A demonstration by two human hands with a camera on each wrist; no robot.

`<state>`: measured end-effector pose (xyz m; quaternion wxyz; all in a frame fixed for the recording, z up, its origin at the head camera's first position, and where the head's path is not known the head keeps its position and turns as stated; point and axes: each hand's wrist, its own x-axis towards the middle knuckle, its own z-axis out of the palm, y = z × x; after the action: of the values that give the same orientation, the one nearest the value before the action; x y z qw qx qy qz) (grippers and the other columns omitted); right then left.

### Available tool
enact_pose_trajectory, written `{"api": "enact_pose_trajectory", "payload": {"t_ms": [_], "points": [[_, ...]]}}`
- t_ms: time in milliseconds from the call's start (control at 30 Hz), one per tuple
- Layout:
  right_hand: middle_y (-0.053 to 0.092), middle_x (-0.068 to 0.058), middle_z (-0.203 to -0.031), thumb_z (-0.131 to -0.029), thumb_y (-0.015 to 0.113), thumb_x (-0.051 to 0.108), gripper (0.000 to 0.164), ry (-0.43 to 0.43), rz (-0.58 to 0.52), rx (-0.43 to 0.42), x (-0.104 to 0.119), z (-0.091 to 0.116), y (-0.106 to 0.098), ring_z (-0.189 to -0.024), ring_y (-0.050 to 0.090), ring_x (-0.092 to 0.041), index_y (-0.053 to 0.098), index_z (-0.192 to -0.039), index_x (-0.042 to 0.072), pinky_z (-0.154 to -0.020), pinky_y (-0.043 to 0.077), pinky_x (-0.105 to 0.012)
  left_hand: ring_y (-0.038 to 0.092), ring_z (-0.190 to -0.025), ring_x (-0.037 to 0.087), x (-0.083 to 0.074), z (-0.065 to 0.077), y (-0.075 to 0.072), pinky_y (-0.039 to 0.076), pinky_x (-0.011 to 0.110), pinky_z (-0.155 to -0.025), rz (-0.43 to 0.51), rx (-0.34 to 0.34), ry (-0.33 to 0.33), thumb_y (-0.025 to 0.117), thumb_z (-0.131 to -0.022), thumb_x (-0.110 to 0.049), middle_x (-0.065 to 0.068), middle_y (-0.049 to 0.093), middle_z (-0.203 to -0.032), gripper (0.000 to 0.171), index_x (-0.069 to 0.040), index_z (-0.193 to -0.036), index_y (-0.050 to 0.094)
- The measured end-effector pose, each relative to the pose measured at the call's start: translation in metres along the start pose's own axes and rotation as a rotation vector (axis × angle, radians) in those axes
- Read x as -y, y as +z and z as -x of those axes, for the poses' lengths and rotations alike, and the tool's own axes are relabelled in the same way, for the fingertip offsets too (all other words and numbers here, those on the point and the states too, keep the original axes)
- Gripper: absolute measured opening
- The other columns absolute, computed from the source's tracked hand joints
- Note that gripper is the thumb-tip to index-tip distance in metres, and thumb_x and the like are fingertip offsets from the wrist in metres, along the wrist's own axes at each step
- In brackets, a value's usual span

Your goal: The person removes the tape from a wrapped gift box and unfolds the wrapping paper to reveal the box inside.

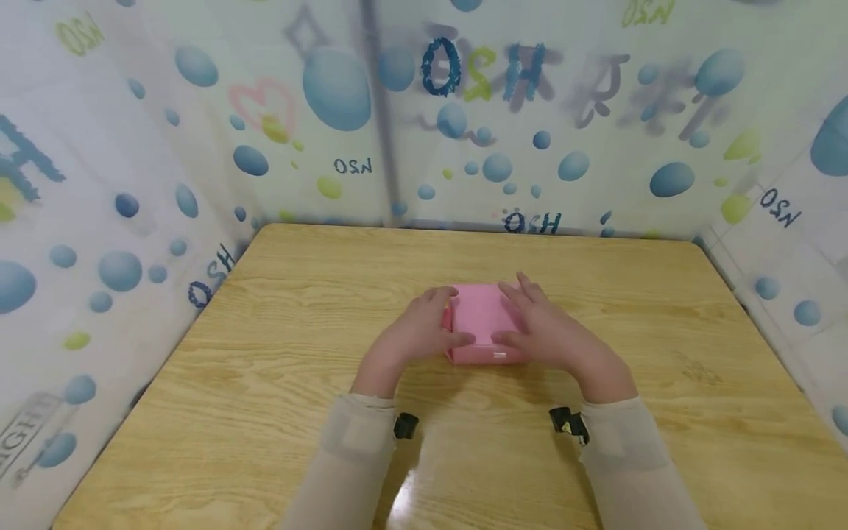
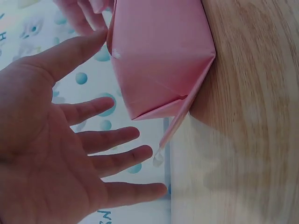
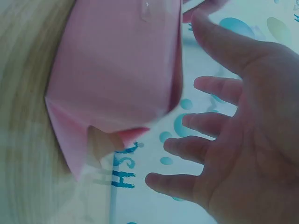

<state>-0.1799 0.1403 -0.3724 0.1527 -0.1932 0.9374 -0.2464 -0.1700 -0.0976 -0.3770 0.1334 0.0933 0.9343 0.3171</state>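
Observation:
A box-shaped parcel in pink wrapping paper [image 1: 482,313] sits on the wooden table, between both hands. My left hand [image 1: 420,325] lies at its left end with the thumb at the top front edge. At the right end is my right hand [image 1: 555,333], its thumb also along that edge and its fingers spread over the top. Both hands have fairly straight, spread fingers. In the left wrist view, a folded paper flap [image 2: 177,119] sticks out at the left end, with clear tape [image 2: 159,157] on its tip. Loose paper [image 3: 67,137] flares at the right end, where a brown surface [image 3: 105,143] shows inside.
The wooden table [image 1: 265,383] reaches back to a wall covering [image 1: 563,118] printed with blue bubbles and lettering. Similar covering stands at the left and right sides. A dark wrist camera [image 1: 405,425] is worn at the left sleeve, another camera [image 1: 570,424] at the right.

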Motion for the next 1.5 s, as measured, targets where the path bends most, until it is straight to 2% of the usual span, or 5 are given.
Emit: {"api": "enact_pose_trajectory", "payload": {"t_ms": [333, 700, 1067, 1300, 1500], "points": [[0.006, -0.025, -0.179, -0.099, 0.077, 0.03, 0.087, -0.002, 0.009, 0.019, -0.002, -0.002, -0.01, -0.162, 0.019, -0.052, 0.028, -0.169, 0.014, -0.124, 0.031, -0.067, 0.036, -0.16, 0.035, 0.0, 0.0, 0.004, 0.036, 0.055, -0.128, -0.011, 0.045, 0.037, 0.083, -0.094, -0.038, 0.017, 0.033, -0.173, 0.092, -0.013, -0.167, 0.032], [0.007, -0.022, -0.179, -0.102, 0.073, 0.033, 0.083, 0.013, 0.017, 0.02, -0.006, -0.002, -0.011, -0.162, 0.022, -0.051, 0.028, -0.17, 0.016, -0.125, 0.031, -0.067, 0.043, -0.155, 0.031, -0.001, -0.005, 0.004, 0.038, 0.051, -0.127, 0.0, 0.05, 0.074, 0.074, -0.101, -0.039, 0.015, 0.038, -0.17, 0.08, -0.011, -0.165, 0.035], [0.012, -0.027, -0.177, -0.103, 0.07, 0.031, 0.078, -0.03, 0.101, -0.035, 0.008, 0.012, -0.033, -0.157, 0.027, -0.056, 0.032, -0.168, 0.01, -0.12, 0.036, -0.07, 0.055, -0.142, 0.029, 0.004, -0.023, -0.01, 0.045, 0.047, -0.123, 0.023, -0.064, 0.093, 0.067, -0.105, -0.034, 0.016, 0.054, -0.156, 0.065, -0.003, -0.157, 0.044], [0.044, -0.036, -0.16, -0.108, 0.06, 0.037, 0.068, 0.114, 0.149, -0.033, -0.005, 0.008, -0.038, -0.146, 0.046, -0.055, 0.043, -0.157, -0.009, -0.117, 0.042, -0.068, 0.061, -0.138, 0.032, 0.003, -0.038, -0.018, 0.049, 0.051, -0.117, 0.087, -0.149, 0.003, 0.059, -0.109, -0.043, 0.013, 0.065, -0.146, 0.062, -0.01, -0.158, 0.041], [0.061, -0.03, -0.147, -0.108, 0.06, 0.041, 0.063, 0.189, 0.097, 0.036, -0.011, 0.001, -0.027, -0.129, 0.064, -0.041, 0.056, -0.149, -0.006, -0.113, 0.049, -0.063, 0.064, -0.131, 0.034, -0.001, -0.048, -0.023, 0.054, 0.052, -0.11, 0.116, -0.206, -0.044, 0.057, -0.109, -0.049, 0.018, 0.059, -0.15, 0.058, -0.013, -0.153, 0.045]]}}
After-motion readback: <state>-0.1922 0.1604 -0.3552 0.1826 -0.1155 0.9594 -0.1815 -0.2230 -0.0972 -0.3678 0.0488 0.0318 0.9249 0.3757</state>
